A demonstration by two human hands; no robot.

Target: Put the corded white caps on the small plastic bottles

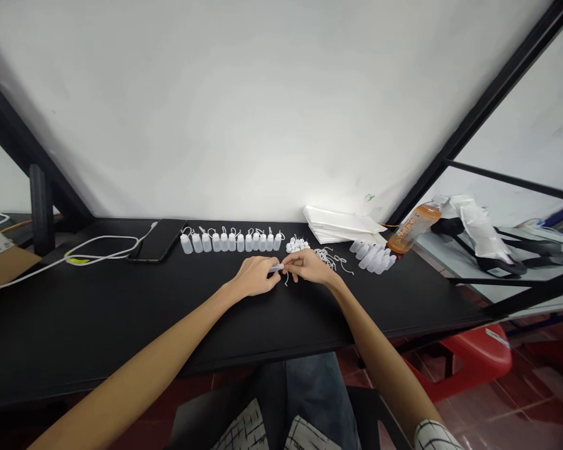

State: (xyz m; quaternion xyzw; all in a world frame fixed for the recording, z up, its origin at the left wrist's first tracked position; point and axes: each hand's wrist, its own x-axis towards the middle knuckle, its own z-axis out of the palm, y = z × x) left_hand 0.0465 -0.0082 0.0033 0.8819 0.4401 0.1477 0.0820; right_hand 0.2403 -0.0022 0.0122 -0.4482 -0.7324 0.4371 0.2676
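Observation:
My left hand (256, 276) is closed around a small white plastic bottle (276, 268), mostly hidden by the fingers, its neck pointing right. At that neck, the fingers of my right hand (307, 267) are pinched together, and a thin white cord (286, 279) dangles under them. Whether a cap is also between these fingertips I cannot tell. Just behind my right hand lie a heap of small white caps (297, 244) and a tangle of white cords (326, 257). Beyond my left hand stands a row of capped small bottles (232, 241) with looped cords.
Several uncapped bottles (375, 257) lie at the right, beside an orange drink bottle (415, 226). White paper sheets (340, 224) are stacked by the wall. A black phone (159, 240) with a white cable (106, 237) lies left. Black frame bars flank the black table (206, 337).

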